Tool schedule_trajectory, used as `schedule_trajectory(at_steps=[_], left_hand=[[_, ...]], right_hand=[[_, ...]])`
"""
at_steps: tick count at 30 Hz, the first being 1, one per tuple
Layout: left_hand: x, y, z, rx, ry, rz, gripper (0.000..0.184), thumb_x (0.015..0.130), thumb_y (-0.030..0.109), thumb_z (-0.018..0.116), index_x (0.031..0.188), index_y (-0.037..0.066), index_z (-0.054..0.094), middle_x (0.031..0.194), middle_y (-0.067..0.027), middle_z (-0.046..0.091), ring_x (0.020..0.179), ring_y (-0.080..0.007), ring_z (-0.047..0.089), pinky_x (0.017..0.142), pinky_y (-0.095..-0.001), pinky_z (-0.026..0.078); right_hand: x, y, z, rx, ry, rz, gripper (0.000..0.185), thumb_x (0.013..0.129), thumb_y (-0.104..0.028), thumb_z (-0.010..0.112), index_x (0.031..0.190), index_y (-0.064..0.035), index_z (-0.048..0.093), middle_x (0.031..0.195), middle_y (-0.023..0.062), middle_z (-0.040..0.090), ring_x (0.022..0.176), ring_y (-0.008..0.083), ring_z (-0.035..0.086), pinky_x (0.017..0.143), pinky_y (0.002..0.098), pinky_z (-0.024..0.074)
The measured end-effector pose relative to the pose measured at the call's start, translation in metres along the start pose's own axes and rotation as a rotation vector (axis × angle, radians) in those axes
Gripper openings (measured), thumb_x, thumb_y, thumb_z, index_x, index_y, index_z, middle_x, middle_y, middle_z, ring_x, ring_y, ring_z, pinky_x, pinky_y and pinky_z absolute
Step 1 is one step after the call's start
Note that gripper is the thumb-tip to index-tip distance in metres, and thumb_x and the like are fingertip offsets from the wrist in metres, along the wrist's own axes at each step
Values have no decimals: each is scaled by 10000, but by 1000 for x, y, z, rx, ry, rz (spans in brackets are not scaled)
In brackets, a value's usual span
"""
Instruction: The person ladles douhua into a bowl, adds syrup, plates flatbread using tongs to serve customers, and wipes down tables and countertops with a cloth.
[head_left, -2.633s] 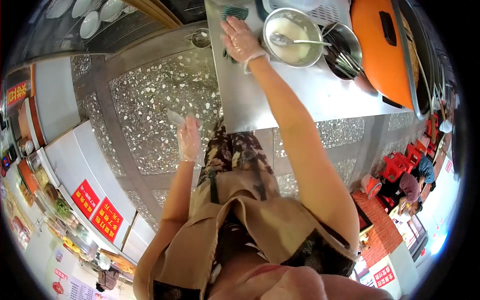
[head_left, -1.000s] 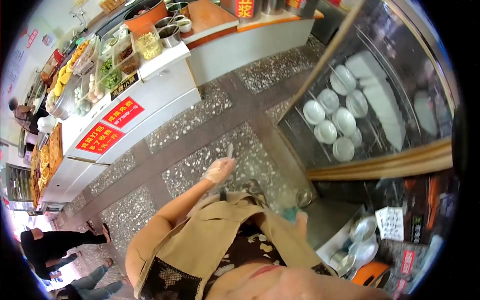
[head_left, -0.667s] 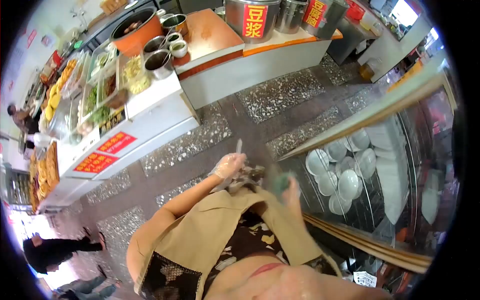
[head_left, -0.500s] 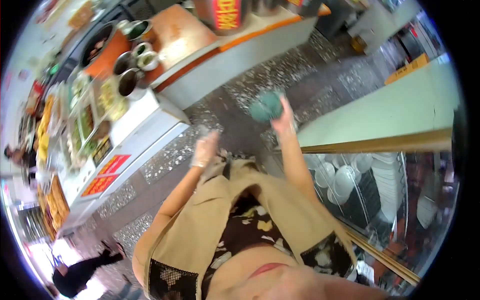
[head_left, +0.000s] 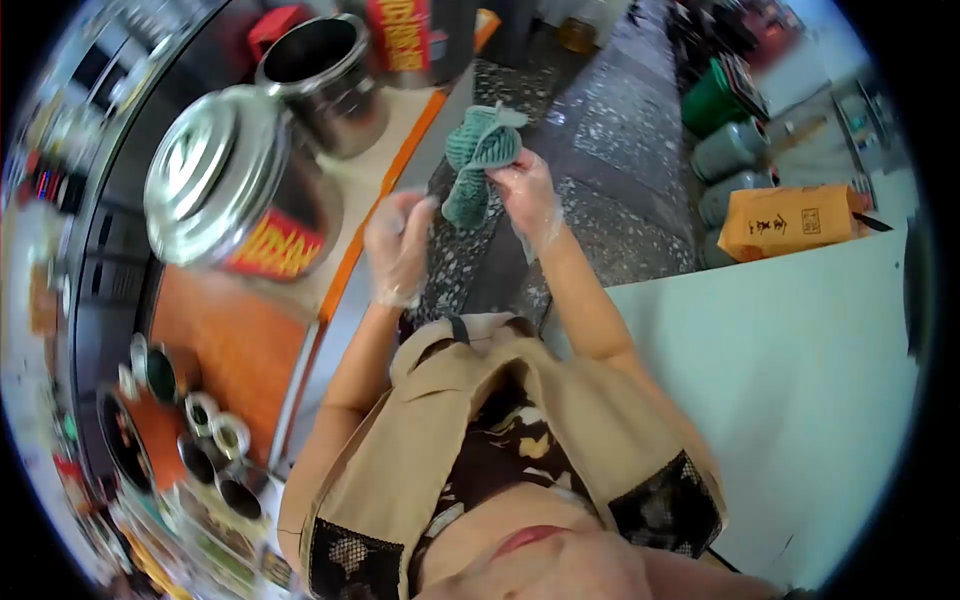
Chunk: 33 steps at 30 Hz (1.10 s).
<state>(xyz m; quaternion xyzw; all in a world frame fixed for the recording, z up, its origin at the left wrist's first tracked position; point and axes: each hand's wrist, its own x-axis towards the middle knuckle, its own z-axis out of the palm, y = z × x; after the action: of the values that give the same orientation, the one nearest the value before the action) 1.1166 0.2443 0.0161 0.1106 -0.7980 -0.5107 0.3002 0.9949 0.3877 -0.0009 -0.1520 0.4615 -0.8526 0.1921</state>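
My right hand point(head_left: 527, 200), in a clear plastic glove, pinches a bunched green ribbed cloth point(head_left: 480, 150) by its edge. Part of the cloth hangs below in a rounded lump. To the left of the cloth and apart from it is my left hand point(head_left: 398, 250), also gloved in clear plastic. Its fingers are loosely bent, the thumb stands away from them, and I see nothing in it. Both hands are raised above the speckled floor point(head_left: 590, 240), in front of my tan apron.
On the left, a counter with an orange edge point(head_left: 400, 160) carries a lidded metal pot point(head_left: 215, 180) and an uncovered metal pot point(head_left: 335, 100). Several small containers stand nearer me. At right are a pale green surface point(head_left: 770, 370), a brown paper package point(head_left: 790, 222) and grey cylinders point(head_left: 730, 150).
The view has swung: the metal pots are now close on the left, and the food display has moved to the lower left. The green cloth stays in my right hand; my left hand is nearer it.
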Motion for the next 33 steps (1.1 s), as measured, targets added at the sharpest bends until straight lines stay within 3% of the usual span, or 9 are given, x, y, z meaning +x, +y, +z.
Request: schedule_trajectory(at_steps=[2, 5, 10, 11, 14, 17, 26, 29, 33], left_hand=[[83, -10, 73, -39, -152, 13, 303, 744, 187, 728, 960, 28, 587, 762, -71, 577, 636, -143, 518, 582, -267, 430], [182, -11, 188, -36, -207, 377, 294, 719, 191, 729, 926, 19, 609, 792, -136, 601, 669, -287, 582, 607, -356, 459], [286, -28, 326, -40, -406, 172, 85, 728, 71, 592, 763, -6, 583, 742, -193, 565, 704, -366, 575, 583, -407, 440], [308, -41, 356, -71, -359, 207, 212, 824, 183, 626, 739, -6, 585, 581, -117, 499, 532, -127, 426, 507, -320, 382], [382, -31, 406, -54, -465, -48, 240, 843, 164, 620, 686, 0, 544, 575, -7, 427, 565, -76, 360, 482, -291, 336], [471, -62, 449, -91, -355, -1, 209, 834, 144, 611, 706, 2, 526, 580, -115, 480, 541, -138, 407, 521, -338, 385], [758, -195, 605, -297, -235, -194, 192, 782, 147, 650, 937, 36, 673, 781, -97, 662, 738, -127, 598, 694, -288, 462], [868, -212, 644, -225, -117, 1, 205, 747, 41, 647, 950, 28, 671, 841, -103, 677, 779, -138, 626, 737, -274, 475], [999, -227, 674, -161, -62, 9, 254, 772, -16, 584, 985, 88, 674, 640, 35, 507, 572, -53, 405, 528, -230, 372]], right_hand=[[45, -10, -44, -188, 83, -96, 270, 799, 52, 525, 1056, 19, 596, 1008, 55, 621, 918, 124, 568, 864, 260, 430], [109, -24, -106, -241, 173, -215, 359, 782, 52, 539, 1137, 7, 559, 1053, 20, 590, 948, 85, 526, 864, 244, 417], [223, -83, -200, -210, 237, -227, 324, 839, -40, 570, 1153, 28, 526, 1053, 4, 565, 947, 89, 513, 845, 235, 418], [255, -84, -224, -309, 324, -238, 277, 846, -70, 580, 1106, 24, 560, 968, -10, 584, 871, 79, 527, 792, 222, 431], [341, -97, -293, -486, 487, -219, 175, 852, -61, 566, 1001, 15, 618, 796, -43, 585, 721, 41, 507, 665, 197, 424], [428, -126, -342, -458, 552, -235, 151, 859, -54, 546, 989, -5, 607, 820, -34, 583, 713, 38, 500, 635, 199, 422], [721, -176, -486, -724, 450, -168, 172, 853, -60, 562, 1008, 6, 598, 898, -10, 602, 808, 77, 534, 740, 220, 434], [836, -193, -517, -906, 365, -136, 165, 828, -66, 576, 966, 8, 627, 855, 10, 617, 790, 80, 540, 733, 227, 438], [969, -219, -530, -884, 289, -327, 147, 824, -59, 583, 948, -14, 648, 856, -1, 623, 767, 52, 527, 707, 224, 440]])
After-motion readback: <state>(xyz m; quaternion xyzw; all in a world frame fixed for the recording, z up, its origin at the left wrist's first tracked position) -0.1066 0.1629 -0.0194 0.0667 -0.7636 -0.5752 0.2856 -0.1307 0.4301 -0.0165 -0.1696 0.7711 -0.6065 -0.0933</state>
